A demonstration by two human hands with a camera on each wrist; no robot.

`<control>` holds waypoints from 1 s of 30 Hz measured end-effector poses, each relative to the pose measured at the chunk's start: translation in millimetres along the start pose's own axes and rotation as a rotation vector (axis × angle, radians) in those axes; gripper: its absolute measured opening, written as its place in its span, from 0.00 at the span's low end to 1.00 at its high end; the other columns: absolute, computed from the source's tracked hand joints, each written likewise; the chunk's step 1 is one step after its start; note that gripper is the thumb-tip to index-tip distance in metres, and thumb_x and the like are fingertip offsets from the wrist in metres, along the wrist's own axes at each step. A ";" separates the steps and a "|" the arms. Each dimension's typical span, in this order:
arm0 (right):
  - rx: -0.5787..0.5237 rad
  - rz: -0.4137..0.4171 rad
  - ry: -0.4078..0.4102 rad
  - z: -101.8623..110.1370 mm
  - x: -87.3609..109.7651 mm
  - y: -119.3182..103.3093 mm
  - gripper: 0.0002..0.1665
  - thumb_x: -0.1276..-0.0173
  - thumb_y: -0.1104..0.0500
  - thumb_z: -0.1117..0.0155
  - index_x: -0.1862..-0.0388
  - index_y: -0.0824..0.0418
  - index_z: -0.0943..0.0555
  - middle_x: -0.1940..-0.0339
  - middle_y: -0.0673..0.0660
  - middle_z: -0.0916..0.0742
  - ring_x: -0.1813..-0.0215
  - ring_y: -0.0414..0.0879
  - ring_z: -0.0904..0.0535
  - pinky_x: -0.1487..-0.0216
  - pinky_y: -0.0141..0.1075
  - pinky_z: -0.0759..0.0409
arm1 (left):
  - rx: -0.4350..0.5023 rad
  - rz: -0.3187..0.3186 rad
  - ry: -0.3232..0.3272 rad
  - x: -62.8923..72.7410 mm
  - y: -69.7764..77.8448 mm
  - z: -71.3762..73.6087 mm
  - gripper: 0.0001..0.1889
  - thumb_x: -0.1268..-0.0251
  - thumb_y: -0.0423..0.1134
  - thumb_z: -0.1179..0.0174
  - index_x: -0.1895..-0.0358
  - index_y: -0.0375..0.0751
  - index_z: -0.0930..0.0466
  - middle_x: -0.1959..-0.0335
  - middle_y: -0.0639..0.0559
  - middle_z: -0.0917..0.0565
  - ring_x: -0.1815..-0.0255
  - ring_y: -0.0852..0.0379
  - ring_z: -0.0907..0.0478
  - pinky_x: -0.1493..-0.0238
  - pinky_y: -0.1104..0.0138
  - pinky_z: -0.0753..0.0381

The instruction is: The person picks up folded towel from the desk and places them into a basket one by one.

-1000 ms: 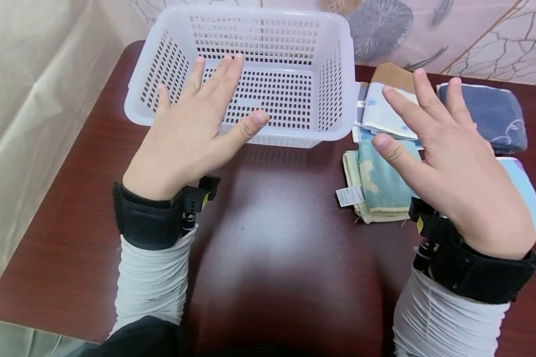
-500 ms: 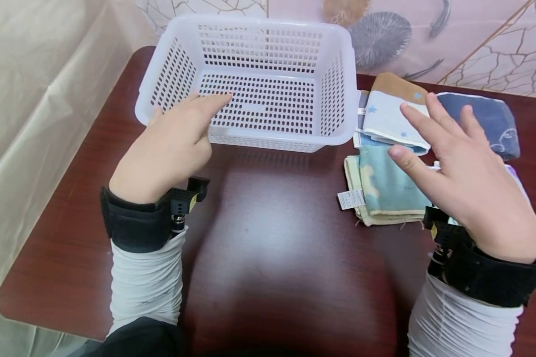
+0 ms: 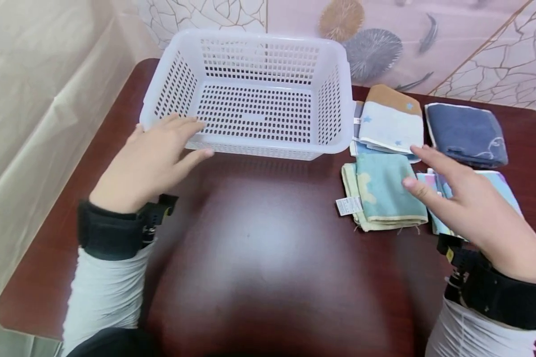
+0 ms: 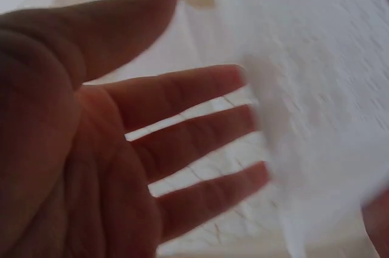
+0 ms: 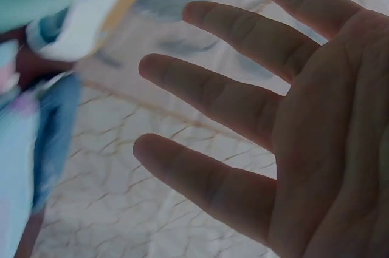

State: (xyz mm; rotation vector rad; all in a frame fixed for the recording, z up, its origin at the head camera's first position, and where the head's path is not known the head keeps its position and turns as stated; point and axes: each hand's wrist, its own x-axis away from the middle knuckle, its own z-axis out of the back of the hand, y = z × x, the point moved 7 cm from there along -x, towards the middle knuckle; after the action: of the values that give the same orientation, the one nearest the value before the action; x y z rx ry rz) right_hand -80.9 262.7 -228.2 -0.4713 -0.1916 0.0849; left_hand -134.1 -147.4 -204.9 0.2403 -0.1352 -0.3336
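My left hand (image 3: pixel 145 161) hovers by the near left corner of a white perforated plastic basket (image 3: pixel 268 144), fingers spread and holding nothing. In the left wrist view its fingertips overlap the basket's blurred wall (image 4: pixel 316 88); whether they touch, I cannot tell. My right hand (image 3: pixel 487 213) is held over the folded cloths at the right, its fingers extended and nothing in them. Nearest to it are a green-and-cream cloth (image 3: pixel 388 191) with a white tag and a light blue, multicoloured cloth (image 3: pixel 502 188), partly hidden under the hand. The right wrist view shows the spread fingers (image 5: pixel 206 94).
Behind those cloths lie a white-and-brown cloth (image 3: pixel 390 124) with blue stars and a dark blue folded cloth (image 3: pixel 466 131). Everything stands on a dark red-brown table (image 3: pixel 259 258). A patterned wall covering (image 3: pixel 299 17) rises at the back, and a pale curtain (image 3: pixel 49 124) hangs at the left.
My left hand has drawn back left and toward me from over the basket, its fingers bending and then extending again. My right hand has moved slightly right and nearer. The head view has shifted.
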 end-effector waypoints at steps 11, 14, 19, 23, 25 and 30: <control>0.072 -0.129 -0.078 -18.1 8.7 43.8 0.45 0.22 0.39 0.52 0.18 0.60 0.54 0.23 0.77 0.42 0.27 0.77 0.44 0.40 0.74 0.41 | -0.036 0.014 0.062 10.7 -43.1 3.0 0.30 0.29 0.52 0.42 0.30 0.41 0.31 0.28 0.36 0.31 0.23 0.36 0.43 0.31 0.29 0.47; 0.058 -0.120 -0.092 -21.0 4.2 44.5 0.44 0.22 0.40 0.51 0.18 0.60 0.51 0.25 0.77 0.38 0.30 0.76 0.39 0.43 0.72 0.37 | -0.036 -0.022 0.087 7.8 -42.1 6.0 0.27 0.29 0.48 0.41 0.31 0.40 0.29 0.31 0.36 0.29 0.26 0.38 0.38 0.31 0.31 0.44; 0.074 -0.064 -0.180 -29.5 -9.4 41.5 0.42 0.23 0.40 0.50 0.20 0.59 0.46 0.27 0.76 0.34 0.33 0.74 0.33 0.47 0.70 0.31 | 0.003 -0.086 0.141 6.2 -40.1 8.1 0.20 0.29 0.37 0.42 0.37 0.38 0.24 0.38 0.37 0.21 0.35 0.39 0.27 0.35 0.40 0.30; 0.090 -0.022 -0.232 -34.7 -17.8 39.3 0.43 0.24 0.41 0.47 0.21 0.63 0.44 0.25 0.75 0.36 0.29 0.74 0.38 0.39 0.70 0.35 | 0.020 -0.092 0.152 4.6 -40.4 7.8 0.17 0.26 0.32 0.48 0.38 0.38 0.22 0.42 0.37 0.18 0.40 0.40 0.23 0.38 0.44 0.27; 0.112 -0.004 -0.245 -37.9 -21.8 38.6 0.46 0.25 0.41 0.45 0.21 0.66 0.46 0.25 0.77 0.37 0.28 0.75 0.41 0.36 0.70 0.39 | 0.021 -0.088 0.146 3.7 -41.1 7.0 0.18 0.25 0.31 0.50 0.37 0.39 0.22 0.42 0.37 0.18 0.40 0.39 0.23 0.37 0.44 0.27; 0.130 0.004 -0.281 -45.2 -30.9 39.8 0.57 0.28 0.42 0.40 0.19 0.67 0.61 0.24 0.80 0.43 0.25 0.76 0.46 0.32 0.70 0.43 | 0.043 -0.111 0.158 2.5 -41.7 5.9 0.17 0.29 0.30 0.45 0.39 0.37 0.21 0.44 0.36 0.17 0.40 0.38 0.23 0.36 0.45 0.28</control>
State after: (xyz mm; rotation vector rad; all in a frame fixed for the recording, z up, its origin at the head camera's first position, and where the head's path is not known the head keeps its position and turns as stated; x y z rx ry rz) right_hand -103.4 274.2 -291.0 -0.3286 -0.4582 0.1666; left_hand -145.6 -187.7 -209.7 0.3168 0.0267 -0.4208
